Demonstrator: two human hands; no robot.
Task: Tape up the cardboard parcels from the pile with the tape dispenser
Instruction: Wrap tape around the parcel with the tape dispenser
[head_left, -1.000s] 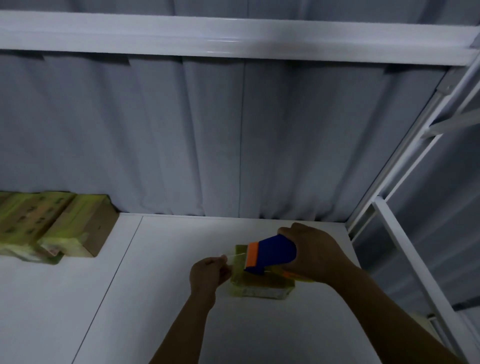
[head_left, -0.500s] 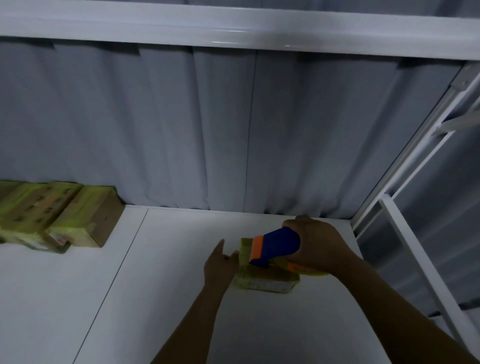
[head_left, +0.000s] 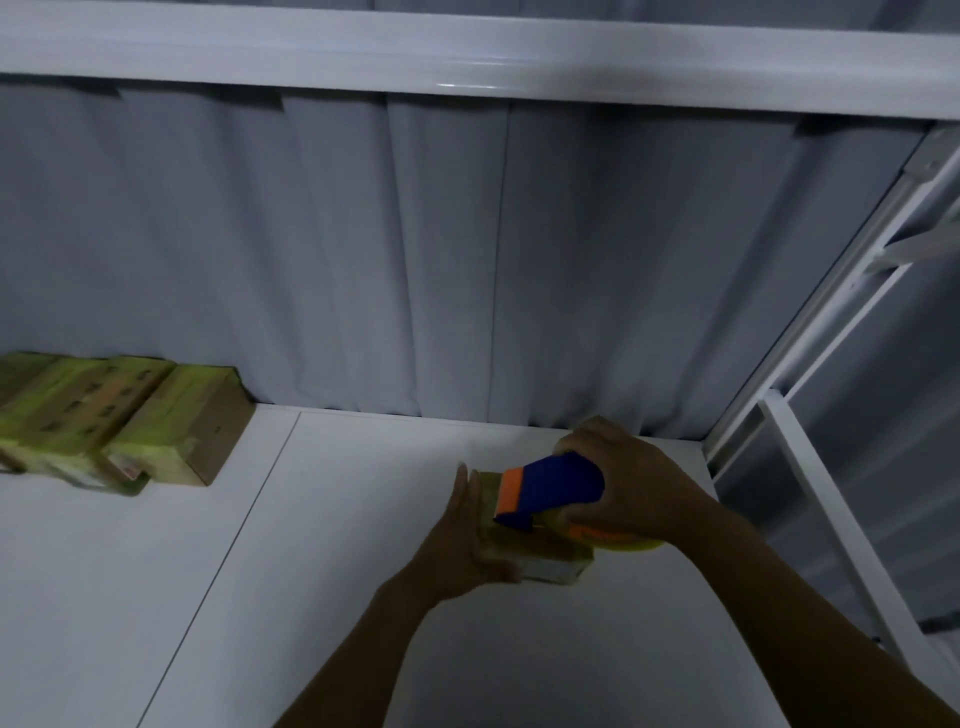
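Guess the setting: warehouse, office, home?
Probably a small parcel-packing station: a pile of yellow-taped cardboard parcels on a white worktable, a blue-and-orange tape dispenser gripped in the right hand, and a white metal rack frame with a grey curtain behind.

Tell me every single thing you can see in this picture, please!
table: one, white, across the bottom
curtain: one, grey, behind the table
beam: one, white, across the top
metal frame: one, white, right edge
parcel: one, yellowish tape over cardboard, on the table right of centre
tape dispenser: one, blue and orange with a yellow roll, on top of the parcel
pile of parcels: several, exact count unclear, yellow-green and brown, far left by the curtain
left grip: one, the person's left hand, fingers straight, pressed against the parcel's left side
right grip: one, the person's right hand, wrapped round the tape dispenser
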